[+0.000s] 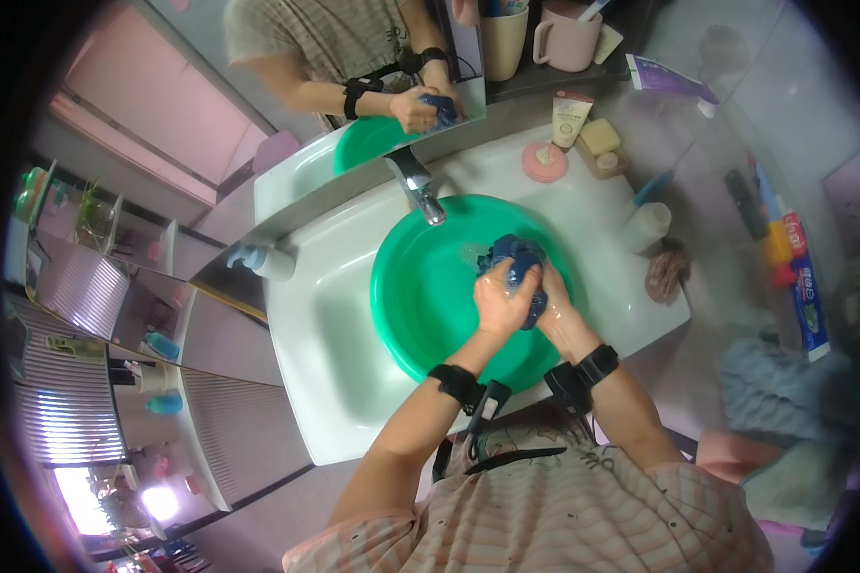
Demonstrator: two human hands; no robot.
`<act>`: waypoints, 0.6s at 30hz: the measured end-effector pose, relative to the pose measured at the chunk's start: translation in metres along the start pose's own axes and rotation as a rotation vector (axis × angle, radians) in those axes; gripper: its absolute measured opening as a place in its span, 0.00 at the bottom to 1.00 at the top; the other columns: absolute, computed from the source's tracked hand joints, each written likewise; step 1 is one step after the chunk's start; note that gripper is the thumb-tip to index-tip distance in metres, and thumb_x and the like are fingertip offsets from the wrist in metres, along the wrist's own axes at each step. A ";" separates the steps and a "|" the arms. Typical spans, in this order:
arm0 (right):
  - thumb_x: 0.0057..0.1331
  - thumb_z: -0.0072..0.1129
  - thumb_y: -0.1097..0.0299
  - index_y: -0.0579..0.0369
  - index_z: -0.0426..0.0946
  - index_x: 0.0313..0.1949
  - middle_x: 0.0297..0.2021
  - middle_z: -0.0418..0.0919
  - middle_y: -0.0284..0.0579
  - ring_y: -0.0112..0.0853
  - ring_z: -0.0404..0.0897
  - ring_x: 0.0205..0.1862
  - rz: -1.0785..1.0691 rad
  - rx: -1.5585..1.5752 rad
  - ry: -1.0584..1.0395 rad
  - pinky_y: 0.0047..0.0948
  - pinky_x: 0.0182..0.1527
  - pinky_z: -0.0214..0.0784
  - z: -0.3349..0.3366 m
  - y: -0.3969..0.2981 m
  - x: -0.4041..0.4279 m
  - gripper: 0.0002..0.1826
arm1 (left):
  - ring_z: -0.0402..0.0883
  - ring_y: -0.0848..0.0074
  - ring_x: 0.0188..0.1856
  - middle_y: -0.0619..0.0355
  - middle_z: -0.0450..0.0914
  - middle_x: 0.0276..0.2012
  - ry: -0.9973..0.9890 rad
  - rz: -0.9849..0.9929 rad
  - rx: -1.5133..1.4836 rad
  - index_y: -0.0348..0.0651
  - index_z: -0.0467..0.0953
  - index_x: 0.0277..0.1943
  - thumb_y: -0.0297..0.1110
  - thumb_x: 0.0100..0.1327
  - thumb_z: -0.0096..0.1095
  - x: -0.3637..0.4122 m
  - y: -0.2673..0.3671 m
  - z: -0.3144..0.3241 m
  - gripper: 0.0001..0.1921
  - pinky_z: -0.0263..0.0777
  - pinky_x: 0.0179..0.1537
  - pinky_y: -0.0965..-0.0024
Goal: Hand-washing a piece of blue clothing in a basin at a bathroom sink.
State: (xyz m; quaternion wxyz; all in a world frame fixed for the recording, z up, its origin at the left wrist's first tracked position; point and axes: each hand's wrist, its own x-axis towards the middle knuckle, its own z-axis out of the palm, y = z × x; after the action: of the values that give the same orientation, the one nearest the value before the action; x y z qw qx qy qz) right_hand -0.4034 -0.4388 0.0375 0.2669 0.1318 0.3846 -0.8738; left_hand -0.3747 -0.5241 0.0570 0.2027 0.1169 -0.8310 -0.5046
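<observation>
A wadded dark blue cloth [519, 268] is squeezed between both my hands, above the right part of a green plastic basin [385, 315]. My left hand [503, 294] grips it from the left side, thumb across its front. Around its right side my right hand [555, 294] is closed, partly hidden by the cloth and the left hand. Both hands look wet. Water lies in the basin, with a patch of small bubbles left of the cloth. A chrome faucet [423, 192] reaches over the basin's back rim; no stream shows from it.
The basin rests in a white washbasin [344, 358]. A pump bottle [269, 263] stands at its left end. A pink round soap box [545, 162], a cream tube [570, 120], yellow soap [600, 136] and a white bottle [647, 227] line the back right. A mirror rises behind.
</observation>
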 end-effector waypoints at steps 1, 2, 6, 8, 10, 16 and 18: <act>0.67 0.40 0.62 0.57 0.64 0.49 0.40 0.73 0.40 0.30 0.75 0.39 -0.001 -0.065 0.049 0.30 0.42 0.71 0.002 0.003 0.004 0.15 | 0.79 0.58 0.28 0.41 0.77 0.24 0.068 0.041 0.132 0.34 0.77 0.34 0.42 0.53 0.60 0.006 -0.010 -0.003 0.17 0.70 0.31 0.63; 0.67 0.42 0.59 0.57 0.64 0.50 0.41 0.73 0.41 0.30 0.75 0.40 0.065 -0.133 0.168 0.29 0.42 0.71 0.002 0.008 0.003 0.18 | 0.77 0.51 0.27 0.40 0.76 0.24 -0.013 0.002 0.165 0.35 0.77 0.34 0.46 0.54 0.56 0.017 -0.022 -0.011 0.18 0.69 0.30 0.57; 0.63 0.49 0.54 0.51 0.65 0.51 0.44 0.72 0.41 0.32 0.73 0.45 0.059 -0.055 0.200 0.33 0.43 0.69 0.007 -0.003 -0.032 0.20 | 0.78 0.53 0.31 0.44 0.78 0.28 -0.306 -0.100 0.602 0.41 0.78 0.32 0.53 0.58 0.49 0.040 -0.043 -0.036 0.22 0.71 0.33 0.57; 0.61 0.53 0.56 0.49 0.67 0.48 0.48 0.69 0.44 0.38 0.72 0.47 0.076 -0.432 0.169 0.37 0.43 0.69 -0.007 -0.014 -0.035 0.19 | 0.77 0.56 0.39 0.46 0.77 0.37 -0.318 -0.029 0.617 0.40 0.76 0.38 0.50 0.59 0.49 0.047 -0.074 -0.046 0.20 0.71 0.38 0.58; 0.58 0.56 0.58 0.51 0.69 0.46 0.45 0.70 0.45 0.38 0.72 0.45 -0.102 -0.950 0.191 0.36 0.40 0.69 -0.026 -0.012 -0.022 0.18 | 0.72 0.57 0.47 0.50 0.74 0.45 -0.551 0.124 0.553 0.47 0.73 0.46 0.46 0.58 0.52 0.054 -0.101 -0.054 0.17 0.68 0.46 0.62; 0.58 0.52 0.56 0.47 0.62 0.55 0.52 0.62 0.55 0.51 0.59 0.54 -0.492 -1.870 0.137 0.46 0.55 0.53 -0.038 0.045 0.031 0.26 | 0.62 0.52 0.56 0.53 0.64 0.57 -0.667 0.109 0.678 0.59 0.66 0.55 0.47 0.59 0.48 0.042 -0.102 -0.018 0.20 0.54 0.56 0.49; 0.62 0.46 0.56 0.50 0.56 0.59 0.56 0.58 0.57 0.54 0.55 0.57 -0.377 -2.001 0.064 0.49 0.60 0.42 -0.039 0.067 0.044 0.27 | 0.53 0.53 0.62 0.53 0.61 0.59 -0.606 0.152 0.849 0.57 0.64 0.55 0.49 0.60 0.45 0.031 -0.120 -0.015 0.20 0.40 0.59 0.40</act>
State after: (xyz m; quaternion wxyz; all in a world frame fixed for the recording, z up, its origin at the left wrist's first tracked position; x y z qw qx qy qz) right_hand -0.4004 -0.4637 -0.0477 0.1022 -0.1915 0.9603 -0.1752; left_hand -0.3962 -0.6039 -0.0367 -0.0758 -0.0231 -0.9898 -0.1185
